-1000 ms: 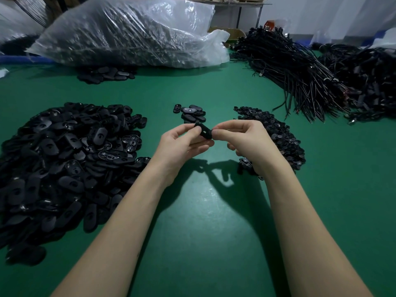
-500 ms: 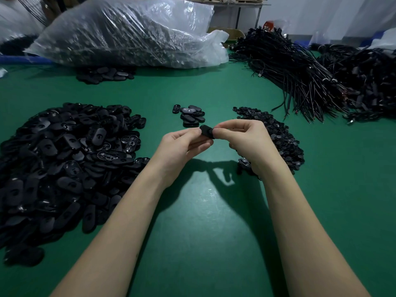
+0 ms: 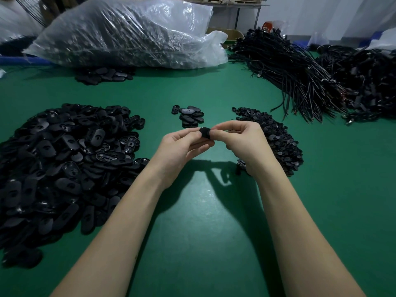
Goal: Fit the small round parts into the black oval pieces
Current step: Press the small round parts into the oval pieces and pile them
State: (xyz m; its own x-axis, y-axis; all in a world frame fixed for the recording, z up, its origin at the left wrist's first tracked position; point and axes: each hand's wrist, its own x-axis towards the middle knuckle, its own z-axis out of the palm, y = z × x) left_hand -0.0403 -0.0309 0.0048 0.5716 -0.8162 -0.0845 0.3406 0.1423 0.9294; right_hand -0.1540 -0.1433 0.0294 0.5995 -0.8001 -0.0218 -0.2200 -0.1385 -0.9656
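Observation:
Both hands meet above the green table (image 3: 205, 221) on one black oval piece (image 3: 205, 132). My left hand (image 3: 182, 151) holds it from the left between thumb and fingers. My right hand (image 3: 242, 142) pinches its right end with thumb and forefinger. Whether a small round part sits in it is hidden by the fingers. A big heap of black oval pieces (image 3: 62, 163) lies at the left. The pile of small round parts (image 3: 276, 133) lies at the right, partly behind my right hand. A small stack of oval pieces (image 3: 190, 115) sits just beyond the hands.
A large clear plastic bag (image 3: 128, 33) of parts lies at the back, with a few oval pieces (image 3: 102, 75) in front of it. Bundles of black cables (image 3: 300, 67) fill the back right.
The oval piece has been turned between the fingertips and lifted slightly; both hands stay together at the same spot.

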